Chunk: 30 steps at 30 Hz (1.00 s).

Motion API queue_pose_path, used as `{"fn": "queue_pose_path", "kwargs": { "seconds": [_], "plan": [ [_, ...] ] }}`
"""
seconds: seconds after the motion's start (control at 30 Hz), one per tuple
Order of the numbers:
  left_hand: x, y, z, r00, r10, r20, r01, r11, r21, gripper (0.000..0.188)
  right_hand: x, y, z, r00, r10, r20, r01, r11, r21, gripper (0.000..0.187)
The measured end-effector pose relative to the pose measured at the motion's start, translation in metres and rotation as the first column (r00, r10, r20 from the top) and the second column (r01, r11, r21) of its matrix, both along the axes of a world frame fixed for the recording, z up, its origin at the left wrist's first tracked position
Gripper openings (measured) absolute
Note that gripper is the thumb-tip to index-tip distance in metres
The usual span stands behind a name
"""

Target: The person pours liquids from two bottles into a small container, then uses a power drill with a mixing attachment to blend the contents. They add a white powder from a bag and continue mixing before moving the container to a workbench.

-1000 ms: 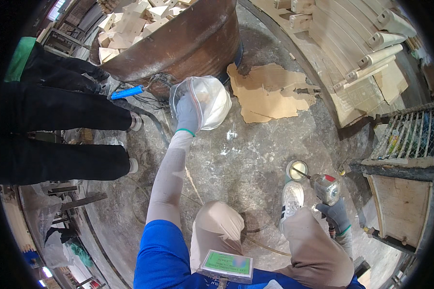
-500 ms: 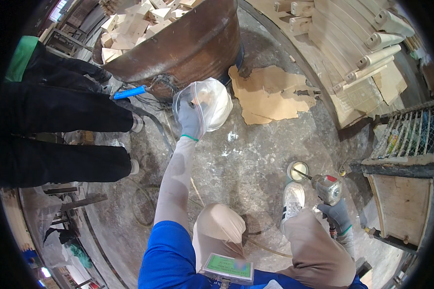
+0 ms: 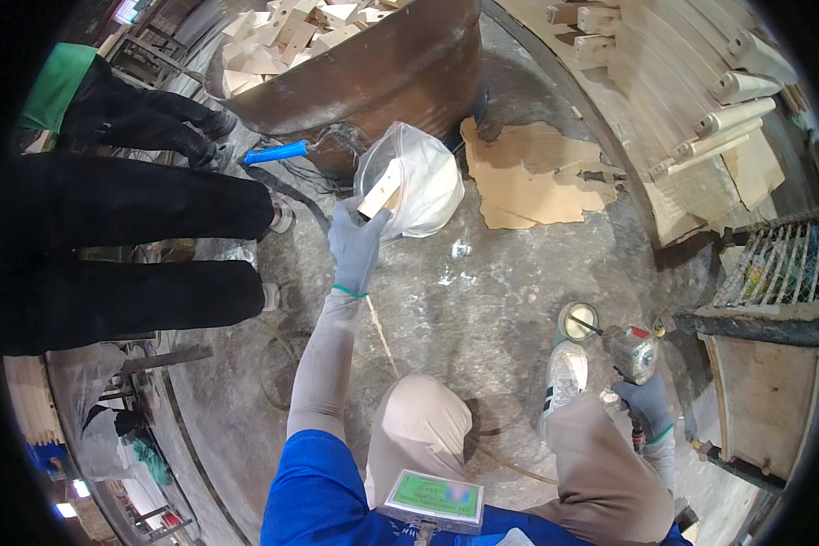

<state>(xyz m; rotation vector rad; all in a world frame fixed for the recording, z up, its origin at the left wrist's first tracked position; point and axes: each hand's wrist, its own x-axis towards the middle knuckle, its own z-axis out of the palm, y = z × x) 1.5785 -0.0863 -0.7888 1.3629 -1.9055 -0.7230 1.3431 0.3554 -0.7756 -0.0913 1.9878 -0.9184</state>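
Observation:
My left hand, in a grey glove with a green cuff, grips a pale wooden block with holes in it. The block is at the mouth of a clear plastic bag with white content, which stands on the floor by the large metal tub. In my right hand, also gloved in grey, is a power driver with a long thin bit. Its bit points left, its tip over or in a small round container of cream-coloured stuff beside my shoe. The right fingers are partly hidden behind the tool.
A rusty metal tub heaped with wooden blocks stands ahead. Torn cardboard lies on the floor. At left, a person in dark trousers stands near a blue-handled tool. Wooden parts are stacked at far right; a hose crosses the floor.
My left hand has drawn back toward me from inside the bag, and a wooden block now shows in its fingers. The right hand still holds the driver. The whole view has shifted slightly.

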Motion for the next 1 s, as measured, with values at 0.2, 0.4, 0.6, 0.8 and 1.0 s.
{"fn": "queue_pose_path", "kwargs": {
  "seconds": [0.2,0.4,0.6,0.8,1.0],
  "plan": [
    [0.016,0.019,0.013,0.948,0.070,-0.311,-0.002,0.977,0.212,0.040,0.002,-0.001,0.003,1.000,-0.003,-0.026,0.002,0.999,-0.036,0.029],
    [0.034,0.035,0.046,0.950,-0.049,-0.309,0.110,0.977,0.182,0.038,0.003,-0.002,0.005,0.997,0.027,-0.075,-0.031,0.998,-0.053,0.026],
    [0.048,0.038,0.074,0.945,-0.123,-0.302,0.167,0.978,0.125,0.038,0.003,-0.003,0.009,0.993,0.065,-0.103,-0.066,0.998,0.002,0.021],
    [0.044,0.048,0.101,0.957,-0.151,-0.249,0.193,0.969,0.156,0.038,0.005,-0.009,0.020,0.994,0.059,-0.092,-0.059,0.998,0.001,0.021],
    [0.020,0.066,0.098,0.886,-0.244,-0.395,0.324,0.934,0.150,0.038,0.002,-0.006,0.023,0.988,0.107,-0.108,-0.096,0.990,0.104,0.028]
  ]
}}
